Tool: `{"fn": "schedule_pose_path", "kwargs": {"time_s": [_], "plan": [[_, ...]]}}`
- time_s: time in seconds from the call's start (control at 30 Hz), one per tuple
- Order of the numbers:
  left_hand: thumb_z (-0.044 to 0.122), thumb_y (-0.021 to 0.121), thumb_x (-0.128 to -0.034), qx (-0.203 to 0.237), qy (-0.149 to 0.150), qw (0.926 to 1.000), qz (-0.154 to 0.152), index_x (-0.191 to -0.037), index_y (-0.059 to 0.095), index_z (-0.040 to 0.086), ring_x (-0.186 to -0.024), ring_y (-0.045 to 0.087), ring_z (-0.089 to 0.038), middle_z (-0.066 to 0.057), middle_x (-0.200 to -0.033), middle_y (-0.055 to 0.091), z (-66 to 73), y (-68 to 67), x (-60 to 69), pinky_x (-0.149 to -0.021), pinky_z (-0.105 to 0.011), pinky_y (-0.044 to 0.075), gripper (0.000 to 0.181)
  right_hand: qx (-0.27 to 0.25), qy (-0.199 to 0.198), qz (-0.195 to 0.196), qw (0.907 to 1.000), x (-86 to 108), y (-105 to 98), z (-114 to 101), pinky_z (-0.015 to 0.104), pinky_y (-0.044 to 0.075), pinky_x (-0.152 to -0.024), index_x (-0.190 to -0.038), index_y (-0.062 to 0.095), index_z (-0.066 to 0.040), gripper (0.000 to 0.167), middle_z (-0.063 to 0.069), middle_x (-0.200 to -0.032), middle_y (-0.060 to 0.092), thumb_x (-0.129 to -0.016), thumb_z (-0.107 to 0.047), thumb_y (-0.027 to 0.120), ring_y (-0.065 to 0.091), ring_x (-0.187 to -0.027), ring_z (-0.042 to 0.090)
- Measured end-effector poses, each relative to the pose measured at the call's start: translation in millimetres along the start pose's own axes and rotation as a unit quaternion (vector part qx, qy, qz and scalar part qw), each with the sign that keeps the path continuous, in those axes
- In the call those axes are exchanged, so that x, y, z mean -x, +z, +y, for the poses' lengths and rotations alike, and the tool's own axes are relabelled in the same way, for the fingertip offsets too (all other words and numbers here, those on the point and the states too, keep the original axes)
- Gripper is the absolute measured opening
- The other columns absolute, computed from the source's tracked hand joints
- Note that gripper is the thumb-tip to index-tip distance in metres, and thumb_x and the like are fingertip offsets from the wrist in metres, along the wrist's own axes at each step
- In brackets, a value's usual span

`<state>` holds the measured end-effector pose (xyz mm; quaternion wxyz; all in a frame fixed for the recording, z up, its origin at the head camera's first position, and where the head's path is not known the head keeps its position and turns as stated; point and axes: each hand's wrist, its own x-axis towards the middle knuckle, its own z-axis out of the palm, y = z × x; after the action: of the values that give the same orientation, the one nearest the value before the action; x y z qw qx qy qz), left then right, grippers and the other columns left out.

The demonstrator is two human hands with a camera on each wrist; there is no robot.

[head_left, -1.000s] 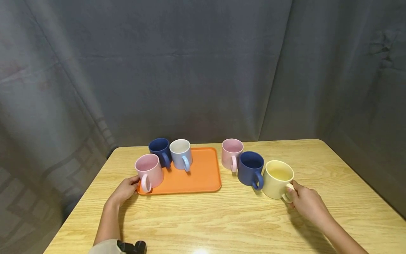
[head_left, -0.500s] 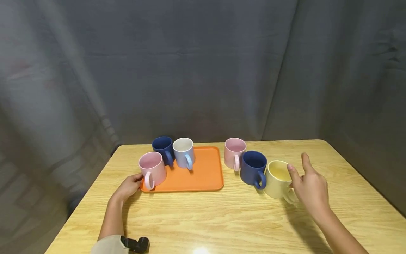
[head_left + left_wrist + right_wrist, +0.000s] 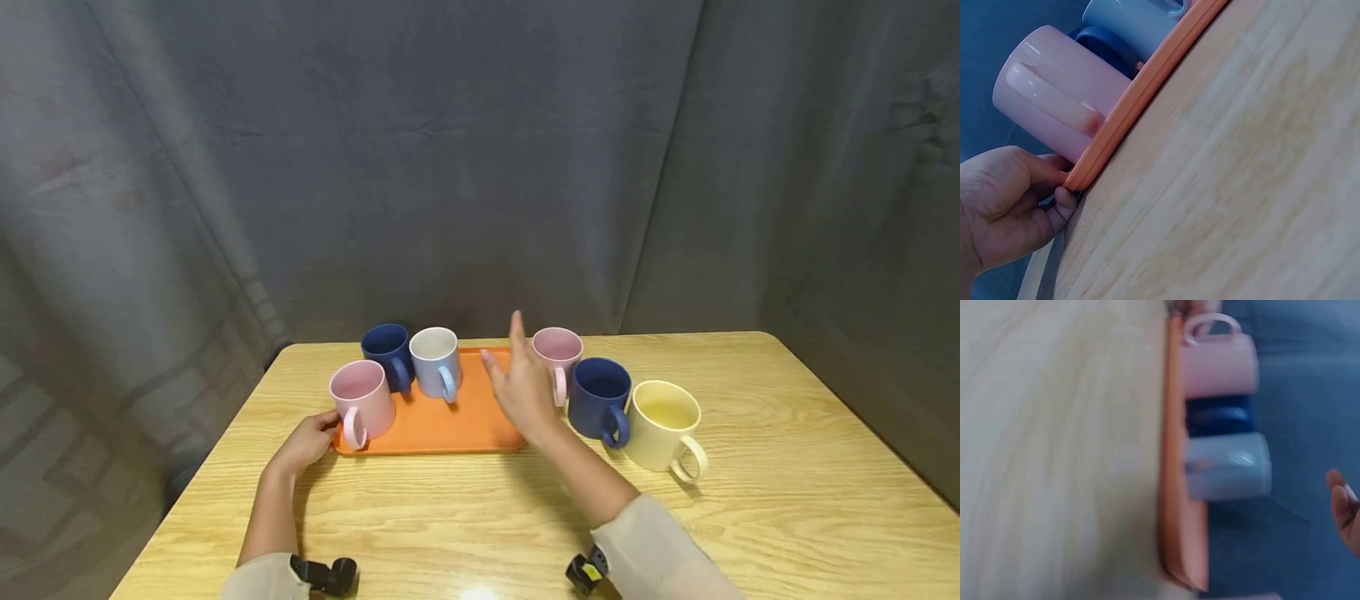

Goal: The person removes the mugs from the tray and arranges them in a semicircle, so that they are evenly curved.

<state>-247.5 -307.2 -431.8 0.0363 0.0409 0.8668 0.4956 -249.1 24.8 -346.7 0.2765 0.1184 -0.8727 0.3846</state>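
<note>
My left hand (image 3: 302,443) pinches the near left corner of the orange tray (image 3: 480,423), which the left wrist view shows held between thumb and fingers (image 3: 1063,199). Three mugs stand upright on the tray: a pink mug (image 3: 365,398) beside that hand, a dark blue mug (image 3: 386,350) behind it, and a light blue mug (image 3: 431,367) with a white inside. Fingers extended and holding nothing, my right hand (image 3: 527,392) hovers at the tray's right end. It partly covers that end and a second pink mug (image 3: 557,352).
On the wooden table (image 3: 450,508), right of the tray, stand the second pink mug, another dark blue mug (image 3: 591,407) and a yellow mug (image 3: 660,433), close together. A grey curtain (image 3: 480,167) hangs behind the table. The right wrist view is blurred.
My right hand has let go of the yellow mug's handle, lifted and swung left to the tray's right end. The left hand stays on the tray corner, and the mugs stand where they were.
</note>
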Motion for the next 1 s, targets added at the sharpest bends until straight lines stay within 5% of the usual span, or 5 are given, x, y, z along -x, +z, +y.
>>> {"fn": "schedule_pose_path", "kwargs": {"time_s": [0.07,0.17,0.5,0.67,1.0], "plan": [[-0.011,0.035,-0.0863,0.0,-0.001,1.0,0.0,-0.123,0.044,-0.018,-0.071,0.045,-0.017,-0.009,-0.081,0.051,-0.4,0.6,0.4,-0.06,-0.024,0.037,0.038,0.016,0.008,-0.028,0.9995,-1.2,23,-3,0.043,0.049,-0.074,-0.145,0.021,0.0,0.074,0.02,-0.134,0.044,-0.09,-0.033,0.058,0.06,-0.096,0.035],[-0.011,0.035,-0.085,0.005,-0.002,1.0,-0.003,-0.123,0.044,-0.017,-0.069,0.044,-0.017,-0.008,-0.078,0.049,-1.5,2.6,0.0,-0.059,-0.024,0.037,0.039,0.046,0.026,-0.062,0.9967,0.4,51,-2,0.04,0.049,-0.061,-0.143,0.024,0.003,0.074,0.019,-0.135,0.043,-0.09,-0.035,0.058,0.062,-0.08,0.032],[-0.01,0.035,-0.0869,-0.014,0.002,0.9999,-0.004,-0.125,0.041,-0.019,-0.073,0.046,-0.017,-0.012,-0.085,0.052,0.3,-1.1,1.9,-0.062,-0.025,0.039,0.039,0.01,0.131,-0.107,0.9856,6.3,109,2,0.043,0.048,-0.061,-0.135,0.038,0.007,0.066,0.021,-0.103,0.063,-0.089,-0.035,0.059,0.063,-0.084,0.033],[-0.01,0.036,-0.0868,-0.014,0.003,0.9999,-0.004,-0.121,0.044,-0.018,-0.07,0.045,-0.017,-0.008,-0.078,0.05,0.8,-1.9,1.9,-0.06,-0.025,0.038,0.036,0.026,0.133,-0.09,0.9866,8.2,123,-4,0.044,0.048,-0.065,-0.134,0.039,0.008,0.064,0.019,-0.114,0.06,-0.089,-0.034,0.058,0.062,-0.088,0.033],[-0.011,0.036,-0.0866,-0.02,-0.002,0.9998,-0.002,-0.123,0.043,-0.019,-0.071,0.046,-0.017,-0.009,-0.08,0.051,1.2,-2.5,2.7,-0.061,-0.025,0.039,0.038,0.099,0.098,-0.077,0.9873,6.6,123,3,0.04,0.047,-0.055,-0.129,0.05,0.003,0.048,0.015,-0.091,0.067,-0.094,-0.029,0.052,0.063,-0.072,0.031]]}}
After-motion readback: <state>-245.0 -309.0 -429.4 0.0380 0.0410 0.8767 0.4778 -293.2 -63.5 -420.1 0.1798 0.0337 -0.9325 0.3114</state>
